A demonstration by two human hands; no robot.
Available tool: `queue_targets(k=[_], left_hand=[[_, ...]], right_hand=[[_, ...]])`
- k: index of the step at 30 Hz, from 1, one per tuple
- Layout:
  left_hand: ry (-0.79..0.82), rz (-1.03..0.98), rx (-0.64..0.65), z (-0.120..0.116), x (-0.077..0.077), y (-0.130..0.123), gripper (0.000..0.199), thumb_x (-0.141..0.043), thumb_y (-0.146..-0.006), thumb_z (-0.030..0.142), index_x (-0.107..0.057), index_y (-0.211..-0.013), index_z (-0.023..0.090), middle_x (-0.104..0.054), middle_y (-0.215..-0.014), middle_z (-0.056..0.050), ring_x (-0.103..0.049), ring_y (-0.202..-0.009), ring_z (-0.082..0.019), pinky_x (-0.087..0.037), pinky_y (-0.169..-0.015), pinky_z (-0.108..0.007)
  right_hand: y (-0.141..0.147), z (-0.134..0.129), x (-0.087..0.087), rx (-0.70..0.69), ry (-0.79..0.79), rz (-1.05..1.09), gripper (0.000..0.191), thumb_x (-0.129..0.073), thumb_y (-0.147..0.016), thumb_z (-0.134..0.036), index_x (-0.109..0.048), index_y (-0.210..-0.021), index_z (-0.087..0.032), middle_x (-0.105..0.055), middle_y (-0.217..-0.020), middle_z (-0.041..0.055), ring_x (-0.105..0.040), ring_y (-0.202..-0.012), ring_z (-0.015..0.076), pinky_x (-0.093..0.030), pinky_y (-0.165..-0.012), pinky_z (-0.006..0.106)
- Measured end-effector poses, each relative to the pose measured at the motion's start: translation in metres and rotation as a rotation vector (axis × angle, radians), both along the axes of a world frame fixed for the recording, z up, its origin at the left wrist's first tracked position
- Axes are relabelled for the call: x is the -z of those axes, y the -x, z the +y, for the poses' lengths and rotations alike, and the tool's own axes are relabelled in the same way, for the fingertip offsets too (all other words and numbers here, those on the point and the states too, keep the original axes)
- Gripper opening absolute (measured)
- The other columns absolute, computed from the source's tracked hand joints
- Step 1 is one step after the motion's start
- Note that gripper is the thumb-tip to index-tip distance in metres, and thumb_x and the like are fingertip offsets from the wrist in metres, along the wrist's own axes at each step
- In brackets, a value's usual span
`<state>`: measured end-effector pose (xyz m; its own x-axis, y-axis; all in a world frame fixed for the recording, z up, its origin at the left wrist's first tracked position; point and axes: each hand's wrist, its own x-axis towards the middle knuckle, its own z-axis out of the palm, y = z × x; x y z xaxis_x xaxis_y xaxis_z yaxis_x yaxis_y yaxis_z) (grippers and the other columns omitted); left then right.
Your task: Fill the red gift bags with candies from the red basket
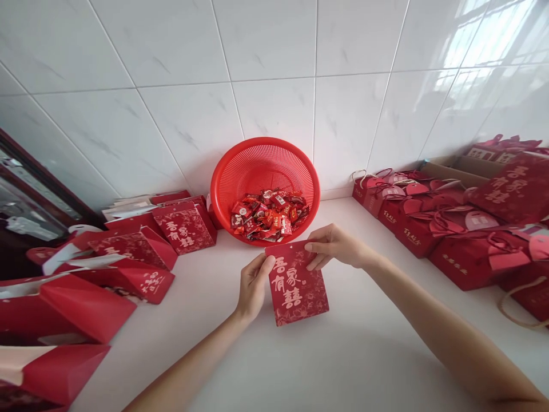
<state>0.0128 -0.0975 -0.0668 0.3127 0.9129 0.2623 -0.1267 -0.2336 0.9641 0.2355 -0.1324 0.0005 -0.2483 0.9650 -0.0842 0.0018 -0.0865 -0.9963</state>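
Between my two hands is a red paper gift bag [299, 286] with white Chinese characters and a pale flower print, looking flat and held over the white tabletop. My left hand [253, 284] pinches its upper left edge, thumb on the printed face. At the upper right corner, my right hand [334, 247] grips the bag with thumb and fingers. The fingers behind the paper are partly hidden. Just beyond the bag, a red plastic basket [266, 150] leans tilted against the tiled wall, with a heap of wrapped candies [270, 214] inside.
Several opened red gift bags [146, 280] line the left side, near a flatter stack [184, 229] beside the basket. Along the right stand red boxes [463, 257] with ribbons and cord handles, and an open cardboard carton [450, 171]. White tiles [274, 109] rise behind the table [274, 372].
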Motion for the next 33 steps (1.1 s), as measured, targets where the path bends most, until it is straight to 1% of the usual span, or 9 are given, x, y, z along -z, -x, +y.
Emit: queue_targets(k=[4,6,9,12,17,20,25,28,33], left_hand=[[0.026,-0.009,0.022,0.001,0.005,0.001,0.043,-0.065,-0.087,0.058,-0.063,-0.075,0.017,-0.062,-0.072,-0.001,-0.053,-0.071,-0.017,-0.045,-0.068,-0.027],[0.059,-0.038,0.053,0.0,0.007,0.0,0.045,-0.063,-0.088,0.06,-0.065,-0.077,0.017,-0.066,-0.075,-0.003,-0.056,-0.072,-0.019,-0.047,-0.069,-0.029],[0.143,-0.14,0.108,-0.003,0.011,-0.002,0.051,-0.057,-0.088,0.066,-0.069,-0.085,0.016,-0.071,-0.081,-0.007,-0.062,-0.076,-0.023,-0.05,-0.071,-0.033],[0.203,-0.215,0.147,-0.005,0.016,-0.005,0.054,-0.054,-0.088,0.066,-0.072,-0.094,0.016,-0.074,-0.087,-0.009,-0.066,-0.083,-0.027,-0.052,-0.075,-0.036],[0.179,-0.197,0.166,-0.004,0.021,-0.005,0.051,-0.054,-0.09,0.062,-0.072,-0.101,0.015,-0.076,-0.097,-0.01,-0.068,-0.09,-0.028,-0.051,-0.081,-0.036],[0.135,-0.162,0.19,-0.004,0.022,-0.003,0.049,-0.054,-0.092,0.059,-0.072,-0.106,0.015,-0.075,-0.105,-0.01,-0.068,-0.097,-0.028,-0.051,-0.085,-0.036],[0.098,-0.079,0.188,-0.002,0.022,-0.001,0.052,-0.063,-0.085,0.061,-0.072,-0.107,0.015,-0.076,-0.104,-0.012,-0.068,-0.1,-0.032,-0.053,-0.082,-0.037],[0.091,-0.093,0.177,0.003,0.027,0.0,0.054,-0.061,-0.085,0.062,-0.07,-0.113,0.017,-0.074,-0.111,-0.012,-0.067,-0.106,-0.033,-0.054,-0.086,-0.038],[0.049,-0.066,0.165,0.013,0.034,0.0,0.052,-0.061,-0.085,0.057,-0.067,-0.122,0.021,-0.068,-0.13,-0.011,-0.06,-0.122,-0.032,-0.049,-0.101,-0.039]], right_hand=[[-0.001,0.001,0.001,-0.019,-0.002,0.002,0.038,-0.089,-0.072,-0.045,-0.068,-0.076,-0.012,-0.074,-0.072,0.0037,-0.078,-0.067,0.0196,-0.064,-0.059,0.023],[-0.001,0.001,0.001,-0.019,-0.006,-0.003,0.039,-0.089,-0.072,-0.046,-0.068,-0.075,-0.013,-0.074,-0.072,0.0035,-0.078,-0.067,0.0196,-0.064,-0.059,0.023],[-0.001,0.001,0.0,-0.013,-0.005,-0.001,0.04,-0.089,-0.071,-0.046,-0.065,-0.071,-0.013,-0.074,-0.072,0.0036,-0.077,-0.067,0.0196,-0.064,-0.059,0.024],[-0.001,0.0,0.001,-0.002,-0.005,-0.01,0.041,-0.089,-0.072,-0.045,-0.063,-0.068,-0.014,-0.073,-0.071,0.0036,-0.078,-0.068,0.02,-0.064,-0.06,0.024],[-0.003,0.001,0.001,0.017,-0.01,-0.028,0.038,-0.088,-0.073,-0.045,-0.066,-0.072,-0.014,-0.072,-0.07,0.0037,-0.078,-0.071,0.0216,-0.064,-0.06,0.026],[-0.003,0.001,0.001,0.021,-0.014,-0.025,0.044,-0.089,-0.069,-0.05,-0.065,-0.072,-0.014,-0.071,-0.068,0.0026,-0.078,-0.07,0.0216,-0.063,-0.06,0.025],[-0.002,0.002,-0.001,0.027,-0.036,-0.054,0.053,-0.088,-0.064,-0.06,-0.062,-0.071,-0.014,-0.069,-0.067,0.0018,-0.077,-0.069,0.0226,-0.063,-0.062,0.028],[-0.003,0.001,-0.009,0.045,-0.083,-0.09,0.055,-0.087,-0.063,-0.062,-0.063,-0.073,-0.013,-0.068,-0.068,0.0021,-0.077,-0.068,0.0229,-0.062,-0.061,0.028],[-0.019,-0.01,-0.038,0.148,-0.26,-0.142,0.052,-0.082,-0.069,-0.063,-0.062,-0.07,-0.015,-0.062,-0.062,-0.0005,-0.074,-0.059,0.0203,-0.059,-0.053,0.025]])
